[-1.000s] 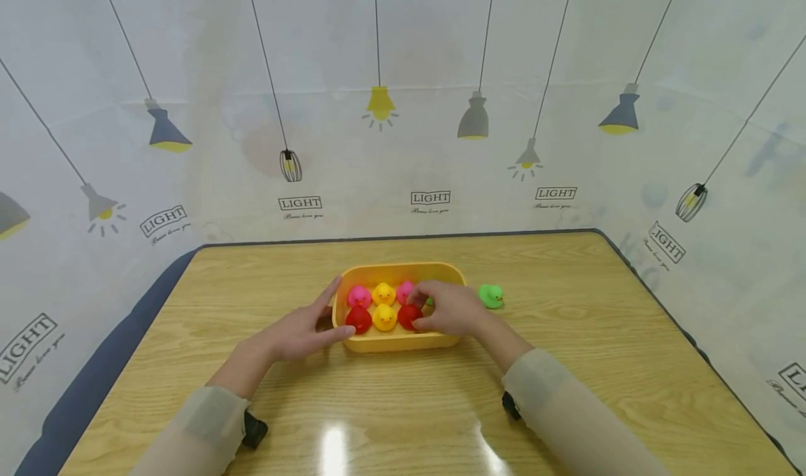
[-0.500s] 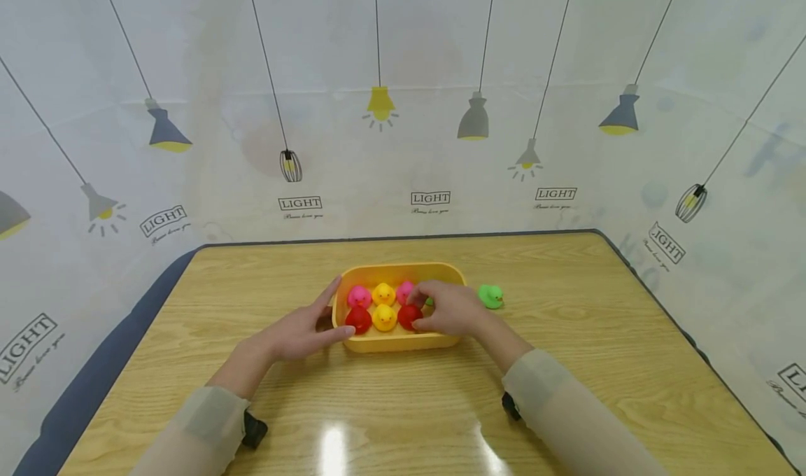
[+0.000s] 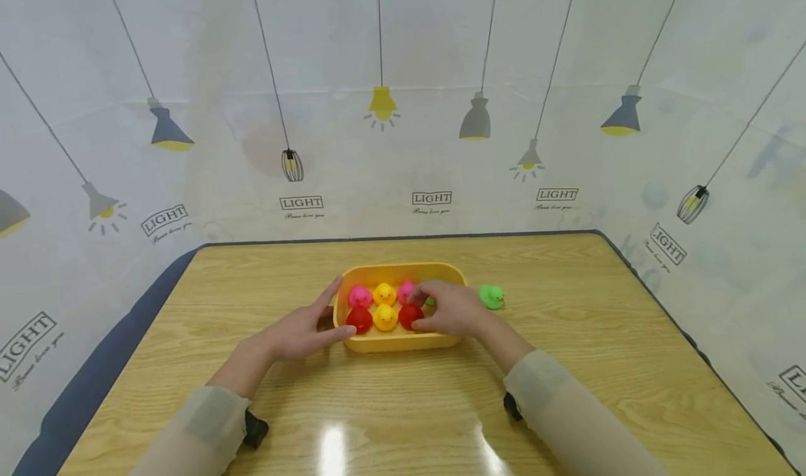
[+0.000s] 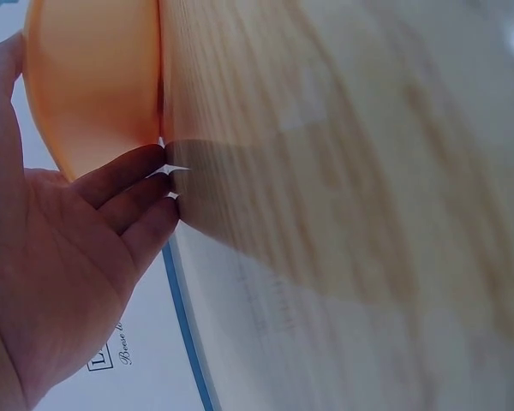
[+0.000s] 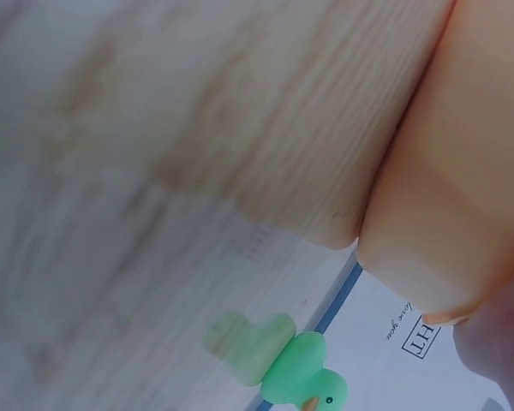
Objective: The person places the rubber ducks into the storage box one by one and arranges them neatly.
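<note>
A yellow tray [image 3: 403,341] sits mid-table and holds two pink ducks [image 3: 359,296], two yellow ducks [image 3: 384,294] and two red ducks [image 3: 359,318] in two rows. My left hand [image 3: 334,316] lies flat-fingered against the tray's left wall [image 4: 94,86], thumb along the front corner. Over the tray's right end, my right hand [image 3: 420,311] curls around a green duck [image 3: 429,301], of which only a sliver shows, right beside the nearer red duck [image 3: 410,315]. Another green duck [image 3: 491,296] stands on the table just right of the tray, and it also shows in the right wrist view [image 5: 304,372].
The wooden table [image 3: 403,406] has a dark edge [image 3: 126,336] on the left and a printed curtain close behind and on both sides. Bare wood lies in front of the tray and to either side. Both forearms reach in from the near edge.
</note>
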### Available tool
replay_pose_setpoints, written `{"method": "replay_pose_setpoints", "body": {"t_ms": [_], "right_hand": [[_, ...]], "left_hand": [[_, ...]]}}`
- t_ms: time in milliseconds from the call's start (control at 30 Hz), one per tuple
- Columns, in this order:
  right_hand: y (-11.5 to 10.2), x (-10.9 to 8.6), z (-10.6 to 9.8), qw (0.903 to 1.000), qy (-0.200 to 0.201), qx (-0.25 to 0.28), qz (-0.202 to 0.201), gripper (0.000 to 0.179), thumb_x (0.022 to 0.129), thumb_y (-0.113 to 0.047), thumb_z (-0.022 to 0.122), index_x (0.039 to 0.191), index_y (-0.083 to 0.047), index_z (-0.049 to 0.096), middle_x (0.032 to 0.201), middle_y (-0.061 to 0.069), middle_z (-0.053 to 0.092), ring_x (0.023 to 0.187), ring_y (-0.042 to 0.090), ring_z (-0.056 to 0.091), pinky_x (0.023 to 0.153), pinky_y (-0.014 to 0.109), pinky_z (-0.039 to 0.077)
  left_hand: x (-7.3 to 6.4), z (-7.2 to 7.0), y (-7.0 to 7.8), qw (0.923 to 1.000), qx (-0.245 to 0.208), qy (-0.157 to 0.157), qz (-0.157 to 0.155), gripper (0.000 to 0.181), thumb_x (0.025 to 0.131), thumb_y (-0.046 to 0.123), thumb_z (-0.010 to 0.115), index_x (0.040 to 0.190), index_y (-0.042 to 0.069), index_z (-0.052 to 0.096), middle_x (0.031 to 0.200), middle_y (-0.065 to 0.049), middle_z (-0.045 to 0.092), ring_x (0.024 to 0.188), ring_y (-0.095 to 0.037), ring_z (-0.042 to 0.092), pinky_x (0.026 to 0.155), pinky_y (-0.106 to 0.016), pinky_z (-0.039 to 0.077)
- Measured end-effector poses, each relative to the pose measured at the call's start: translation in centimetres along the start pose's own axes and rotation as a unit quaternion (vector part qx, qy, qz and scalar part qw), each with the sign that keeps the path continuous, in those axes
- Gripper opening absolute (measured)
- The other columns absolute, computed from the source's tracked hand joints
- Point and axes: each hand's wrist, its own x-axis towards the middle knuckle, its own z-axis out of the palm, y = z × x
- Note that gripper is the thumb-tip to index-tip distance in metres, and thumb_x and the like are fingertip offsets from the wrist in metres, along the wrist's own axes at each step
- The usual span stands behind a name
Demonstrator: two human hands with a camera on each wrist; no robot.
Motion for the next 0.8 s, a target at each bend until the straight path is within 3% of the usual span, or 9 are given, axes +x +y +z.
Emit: {"method": "replay_pose_setpoints", "body": {"t_ms": [167, 300, 400, 667, 800], "right_hand": [[0.5, -0.4, 0.0, 0.9977, 0.032, 0.058, -0.016, 0.033, 0.096, -0.037, 0.087, 0.123, -0.023, 0.073, 0.118, -0.003, 0.074, 0.094, 0.015, 0.061, 0.087, 0.034, 0.056], [1.1, -0.7, -0.6, 0.9864, 0.070, 0.139, -0.053, 0.034, 0.097, -0.027, 0.085, 0.126, -0.012, 0.074, 0.117, 0.009, 0.075, 0.086, 0.017, 0.060, 0.072, 0.027, 0.053], [1.8, -1.1, -1.6, 0.9787, 0.092, 0.171, -0.067, 0.034, 0.097, -0.022, 0.085, 0.127, -0.007, 0.074, 0.116, 0.013, 0.076, 0.086, 0.018, 0.059, 0.068, 0.025, 0.050], [5.2, -3.1, -4.7, 0.9764, 0.119, 0.172, -0.054, 0.029, 0.100, -0.021, 0.083, 0.124, -0.007, 0.075, 0.117, 0.017, 0.075, 0.090, 0.022, 0.058, 0.071, 0.025, 0.049], [7.3, -4.9, -6.0, 0.9802, 0.121, 0.154, -0.031, 0.030, 0.102, -0.026, 0.081, 0.126, -0.010, 0.074, 0.114, 0.010, 0.073, 0.090, 0.020, 0.058, 0.068, 0.027, 0.049]], "left_hand": [[0.0, 0.0, 0.0, 1.0000, -0.004, -0.003, -0.001, 0.110, 0.097, 0.079, 0.063, 0.177, 0.043, -0.003, 0.169, -0.015, 0.052, 0.155, -0.043, 0.050, 0.131, -0.065, 0.035], [0.1, 0.0, -0.1, 1.0000, -0.004, -0.003, -0.004, 0.110, 0.096, 0.079, 0.063, 0.176, 0.044, -0.003, 0.169, -0.015, 0.053, 0.155, -0.043, 0.050, 0.131, -0.065, 0.035], [0.1, -0.1, -0.1, 1.0000, -0.004, -0.004, -0.005, 0.110, 0.096, 0.080, 0.063, 0.176, 0.045, -0.004, 0.169, -0.016, 0.052, 0.155, -0.044, 0.050, 0.131, -0.066, 0.035], [0.0, -0.1, -0.2, 1.0000, -0.004, -0.002, -0.008, 0.110, 0.096, 0.080, 0.063, 0.175, 0.046, -0.005, 0.170, -0.016, 0.051, 0.155, -0.044, 0.050, 0.131, -0.065, 0.035], [-0.1, -0.1, -0.1, 1.0000, -0.002, -0.001, -0.004, 0.110, 0.096, 0.080, 0.063, 0.176, 0.046, -0.005, 0.169, -0.016, 0.052, 0.154, -0.044, 0.051, 0.131, -0.065, 0.035]]}}
